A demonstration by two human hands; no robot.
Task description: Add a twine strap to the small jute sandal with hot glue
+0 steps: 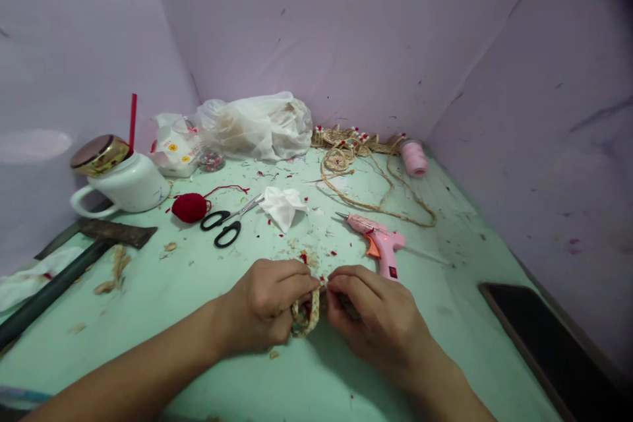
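Near the front middle of the table, my left hand (271,300) is closed on a small braided straw loop (312,322), which hangs below the fingertips. Thumb and forefinger of my right hand (376,320) pinch together at the loop's upper right edge. Whatever lies between those fingertips is too small and hidden to make out; a bit of white shows there. Just beyond the right hand lies a pink glue gun (378,237) with an orange trigger. Black-handled scissors (230,224) rest farther off, with their tips by a crumpled white tissue (283,206).
Left are a red yarn ball (190,208), a hammer (103,241) and a tipped white mug (133,184). A plastic bag (267,125), twine (380,206) and a pink thread spool (414,158) line the back. A dark phone-like slab (544,343) lies right.
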